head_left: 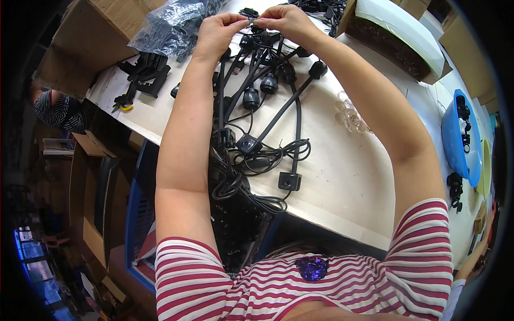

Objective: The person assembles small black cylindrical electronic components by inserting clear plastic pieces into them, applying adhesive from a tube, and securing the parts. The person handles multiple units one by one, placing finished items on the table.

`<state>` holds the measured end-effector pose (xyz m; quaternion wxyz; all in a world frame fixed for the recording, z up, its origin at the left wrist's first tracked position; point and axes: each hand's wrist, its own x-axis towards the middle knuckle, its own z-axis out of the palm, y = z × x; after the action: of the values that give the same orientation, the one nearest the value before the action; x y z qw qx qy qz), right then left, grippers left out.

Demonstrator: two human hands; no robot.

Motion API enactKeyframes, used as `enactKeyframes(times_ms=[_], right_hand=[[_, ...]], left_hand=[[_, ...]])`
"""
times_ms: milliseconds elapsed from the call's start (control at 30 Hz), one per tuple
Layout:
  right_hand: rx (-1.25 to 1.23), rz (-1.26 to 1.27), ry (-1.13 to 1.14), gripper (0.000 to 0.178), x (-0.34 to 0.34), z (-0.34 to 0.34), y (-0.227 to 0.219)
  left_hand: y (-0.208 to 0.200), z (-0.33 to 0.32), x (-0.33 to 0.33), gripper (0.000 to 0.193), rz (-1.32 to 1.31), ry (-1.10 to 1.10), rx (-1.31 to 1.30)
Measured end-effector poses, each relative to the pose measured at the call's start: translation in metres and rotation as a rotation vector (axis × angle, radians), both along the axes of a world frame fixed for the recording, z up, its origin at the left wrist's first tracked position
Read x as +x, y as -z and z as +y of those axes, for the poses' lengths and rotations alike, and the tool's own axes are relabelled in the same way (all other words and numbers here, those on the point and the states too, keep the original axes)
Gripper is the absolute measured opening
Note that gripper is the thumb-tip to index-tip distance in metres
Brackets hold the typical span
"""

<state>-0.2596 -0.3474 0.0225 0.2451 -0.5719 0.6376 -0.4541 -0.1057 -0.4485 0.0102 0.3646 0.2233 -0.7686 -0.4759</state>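
Note:
At the far side of the table my left hand [218, 33] and my right hand [290, 23] meet, each with thumb and fingers pinched. Between the fingertips is something small that I cannot make out, close to thin black cables. Below the hands lie several black stalks with ribbed round heads [251, 98] and square black blocks [289, 181] at their ends. Thin black cable [262, 160] is coiled among the blocks, some of it hanging over the table's near edge. My left forearm covers part of this pile.
To the left are black clamp-like parts [150, 75], a yellow-handled tool [126, 107], a clear plastic bag [174, 32] and a cardboard box [80, 53]. Clear round pieces [350, 115] lie by my right forearm. A blue basin [452, 144] holds black parts. Another person [61, 112] is at left.

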Motion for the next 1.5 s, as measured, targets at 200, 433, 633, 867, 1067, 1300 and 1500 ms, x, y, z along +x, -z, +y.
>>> enactKeyframes(times_ms=[200,433,633,867,1067,1300,1500], right_hand=[[-0.004,-0.350,-0.123,0.019,-0.008,-0.009,0.009],[-0.266,0.421,0.246,0.021,0.019,-0.002,0.004],[0.011,-0.320,-0.198,0.020,-0.011,-0.011,0.012],[-0.283,0.514,0.350,0.018,0.040,0.006,-0.007],[-0.377,0.371,0.282,0.018,0.027,-0.007,0.005],[0.041,0.665,0.352,0.023,0.032,-0.002,-0.009],[-0.151,0.073,0.198,0.019,-0.005,-0.020,0.028]], left_hand=[[0.003,-0.011,0.000,0.016,0.060,0.119,0.219],[-0.002,-0.004,0.004,0.017,-0.011,-0.007,0.054],[0.005,-0.014,0.001,0.018,0.067,0.194,0.286],[-0.006,0.003,0.002,0.017,-0.162,-0.190,-0.158],[-0.001,-0.006,0.005,0.019,0.065,0.003,0.193],[0.003,-0.008,0.000,0.023,-0.086,-0.124,-0.039],[0.000,-0.002,-0.008,0.027,-0.225,-0.298,-0.282]])
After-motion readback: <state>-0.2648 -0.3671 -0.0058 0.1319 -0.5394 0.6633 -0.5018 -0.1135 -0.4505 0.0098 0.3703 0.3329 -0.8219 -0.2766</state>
